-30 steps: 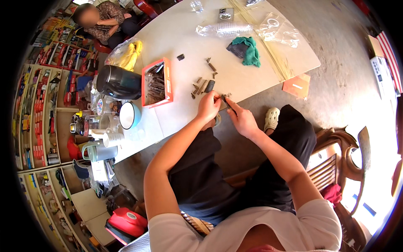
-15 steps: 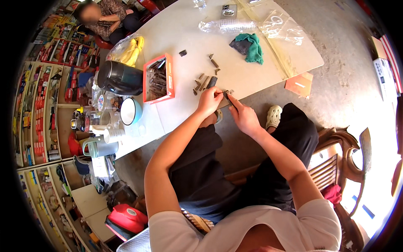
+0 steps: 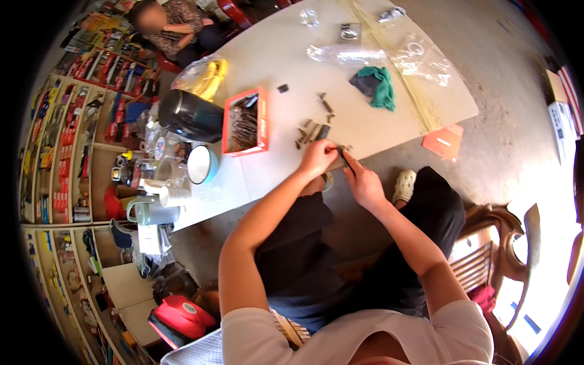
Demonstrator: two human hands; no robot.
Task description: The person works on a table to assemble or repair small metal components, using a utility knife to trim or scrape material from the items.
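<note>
At the table's front edge my two hands work close together. My right hand [image 3: 365,184] is closed around a thin dark tool [image 3: 344,159], its tip pointing toward the left hand. My left hand [image 3: 319,157] pinches a small piece at the edge; its kind is too small to make out. Just beyond the left fingers lie a black cylindrical piece [image 3: 323,132] and several short brown stick-like pieces [image 3: 311,129]. Farther off rests a longer brown piece [image 3: 326,104]. An open red-and-white box [image 3: 264,121] to the left holds many dark brown pieces.
Left on the table [image 3: 286,55] stand a black kettle-like vessel [image 3: 190,115], a white enamel mug [image 3: 201,164], a grey-green jug [image 3: 155,212] and bagged bananas [image 3: 211,79]. A green cloth [image 3: 382,90] and plastic wrap [image 3: 347,55] lie farther right. Someone sits at the far left [image 3: 182,27].
The whole view has shifted, so the table and its things appear farther right and slightly lower. Both hands keep nearly the same pose at the table edge.
</note>
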